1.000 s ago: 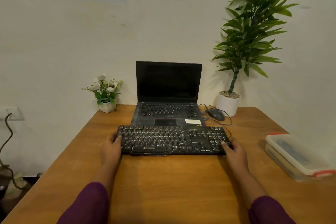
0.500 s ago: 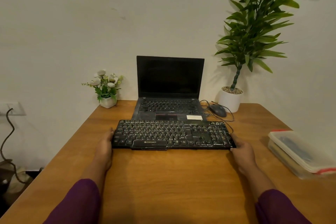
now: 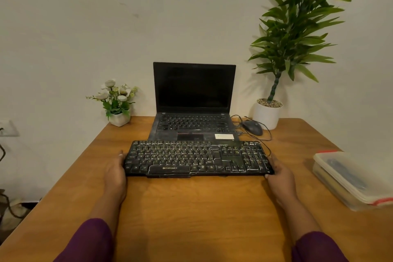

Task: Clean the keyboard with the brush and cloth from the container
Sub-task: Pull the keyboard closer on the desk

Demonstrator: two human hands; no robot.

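Single head-worn wide-angle view, facing forward and down, keyboard near, wall beyond

Counter: brown wood with a visible grain.
Keyboard: black and dusty, lying flat across the middle, with its far edge meeting the laptop's front edge.
Laptop: open, with a dark screen, at the back against the wall.
Mouse: dark, just right of the laptop, with a thin cable looping beside it.
Flower pot: small and white, at the back left, holding white blooms.
Plant pot: white and round, at the back right, holding a tall leafy plant.
Container: clear plastic with its lid on, at the right edge, well apart from the keyboard.
Hands: the left hand and right hand rest on the wood against the keyboard's two ends; any finger curl is hidden.
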